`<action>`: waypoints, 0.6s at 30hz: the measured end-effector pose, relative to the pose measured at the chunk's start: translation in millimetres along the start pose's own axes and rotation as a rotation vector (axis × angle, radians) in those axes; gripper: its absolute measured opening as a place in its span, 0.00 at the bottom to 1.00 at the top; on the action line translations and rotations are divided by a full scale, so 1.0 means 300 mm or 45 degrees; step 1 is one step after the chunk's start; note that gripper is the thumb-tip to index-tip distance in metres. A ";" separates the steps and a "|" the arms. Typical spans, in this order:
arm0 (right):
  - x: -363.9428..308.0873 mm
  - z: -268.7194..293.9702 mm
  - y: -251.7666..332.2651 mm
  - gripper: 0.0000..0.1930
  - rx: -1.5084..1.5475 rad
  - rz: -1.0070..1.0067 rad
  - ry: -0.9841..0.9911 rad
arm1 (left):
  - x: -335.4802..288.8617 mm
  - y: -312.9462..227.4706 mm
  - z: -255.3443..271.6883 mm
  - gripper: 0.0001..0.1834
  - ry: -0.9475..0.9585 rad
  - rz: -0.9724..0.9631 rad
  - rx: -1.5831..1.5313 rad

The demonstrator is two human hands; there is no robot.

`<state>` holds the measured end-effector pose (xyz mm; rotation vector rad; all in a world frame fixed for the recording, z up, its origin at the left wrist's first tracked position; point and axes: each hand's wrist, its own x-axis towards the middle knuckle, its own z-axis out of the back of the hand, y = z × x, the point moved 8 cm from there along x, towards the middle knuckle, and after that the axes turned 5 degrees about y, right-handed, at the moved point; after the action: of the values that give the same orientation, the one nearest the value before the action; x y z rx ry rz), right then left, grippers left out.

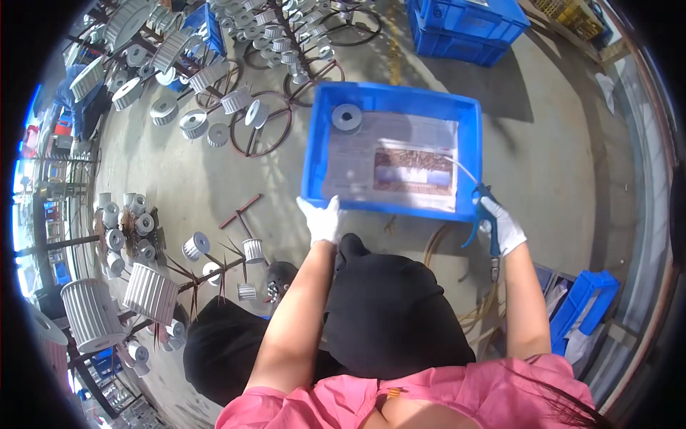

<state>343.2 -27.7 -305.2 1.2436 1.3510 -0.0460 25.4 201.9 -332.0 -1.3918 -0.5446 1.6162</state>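
A blue plastic bin [396, 92] is in front of me, its bottom lined with printed paper sheets [350, 164]. One grey metal timing pulley [347, 119] stands in its far left corner. My left hand [323, 220], in a white glove, grips the near left part of the bin's rim. My right hand [506, 229], also gloved, is closed round a blue air blow gun [484, 202] just outside the near right corner. The gun's thin nozzle reaches over the bin's right wall toward the paper. A hose fitting hangs below the gun.
Metal racks with many toothed pulleys [151, 293] stand along the left and far left. Stacked blue crates [468, 32] are at the far right of the bin. Coiled yellowish hose [468, 318] and another blue crate [589, 304] lie near my right arm.
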 end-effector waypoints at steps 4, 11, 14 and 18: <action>-0.021 0.039 0.021 0.12 -0.045 0.038 -0.069 | 0.119 0.081 -0.017 0.46 -0.058 -0.123 -0.028; -0.169 0.001 -0.096 0.14 -0.004 -0.003 -0.140 | -0.144 -0.050 0.101 0.29 -0.295 -0.245 0.576; -0.215 -0.094 -0.189 0.15 0.072 -0.152 0.024 | -0.188 0.042 0.090 0.20 0.113 -0.355 0.946; -0.247 -0.246 -0.259 0.14 -0.102 -0.336 0.335 | -0.180 0.246 0.245 0.21 0.803 -0.054 1.580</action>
<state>218.3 -55.3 -280.5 1.0232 1.7237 -0.0130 -71.4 136.4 -342.2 -0.7864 0.7123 0.9969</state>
